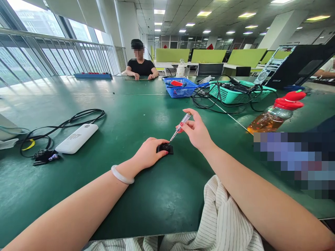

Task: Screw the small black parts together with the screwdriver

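Observation:
On the green table, my left hand (150, 152) is closed around a small black part (169, 149), with the thumb and fingers gripping its sides. What kind of part it is I cannot make out. My right hand (195, 131) pinches a screwdriver (184, 120) with a clear handle. One finger rests on the handle's top end while the thumb and other fingers hold its side. The screwdriver tilts down to the left, and its tip meets the top of the black part. The tip's exact contact point is too small to see.
To the left lie a white power bank (77, 138) and looped black cables (78, 113). Further back stand a blue basket (180, 91) and a green basket (227, 96) with tangled cables. A red-lidded bottle (272, 116) is at right. Another person (141, 66) sits across the table (125, 108).

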{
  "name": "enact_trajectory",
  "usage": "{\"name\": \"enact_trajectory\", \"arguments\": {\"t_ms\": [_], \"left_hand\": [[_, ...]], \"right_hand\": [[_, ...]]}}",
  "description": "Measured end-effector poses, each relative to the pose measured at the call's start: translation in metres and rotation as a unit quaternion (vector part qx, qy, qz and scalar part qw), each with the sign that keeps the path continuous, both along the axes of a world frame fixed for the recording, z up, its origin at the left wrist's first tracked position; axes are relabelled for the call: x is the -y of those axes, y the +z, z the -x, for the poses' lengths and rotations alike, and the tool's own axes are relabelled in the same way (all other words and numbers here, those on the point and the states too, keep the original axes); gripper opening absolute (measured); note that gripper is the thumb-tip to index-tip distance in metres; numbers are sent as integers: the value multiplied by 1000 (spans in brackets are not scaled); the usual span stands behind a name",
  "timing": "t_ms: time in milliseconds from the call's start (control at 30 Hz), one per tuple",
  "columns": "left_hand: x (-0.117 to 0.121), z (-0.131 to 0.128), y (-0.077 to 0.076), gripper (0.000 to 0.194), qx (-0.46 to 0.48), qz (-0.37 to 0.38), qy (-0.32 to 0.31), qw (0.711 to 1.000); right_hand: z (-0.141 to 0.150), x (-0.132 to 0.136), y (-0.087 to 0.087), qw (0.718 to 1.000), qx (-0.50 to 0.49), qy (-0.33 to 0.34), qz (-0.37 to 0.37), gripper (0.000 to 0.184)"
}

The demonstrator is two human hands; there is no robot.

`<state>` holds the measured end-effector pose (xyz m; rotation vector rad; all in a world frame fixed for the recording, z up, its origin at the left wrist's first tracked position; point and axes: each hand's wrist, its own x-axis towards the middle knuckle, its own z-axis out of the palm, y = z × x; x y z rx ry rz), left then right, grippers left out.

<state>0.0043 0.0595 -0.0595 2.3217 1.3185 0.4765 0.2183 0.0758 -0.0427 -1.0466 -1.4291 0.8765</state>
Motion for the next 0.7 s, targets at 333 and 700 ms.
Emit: {"name": "enact_trajectory", "arguments": {"t_ms": [333,700], "left_hand": [[1,0,0,45,-5,-5,6,1000],[-1,2,0,41,2,-5,-3,1000]], "right_hand": [[5,12,6,995,65,30,-65,43],[-3,-5,1,978,-18,-77,194,36]]}}
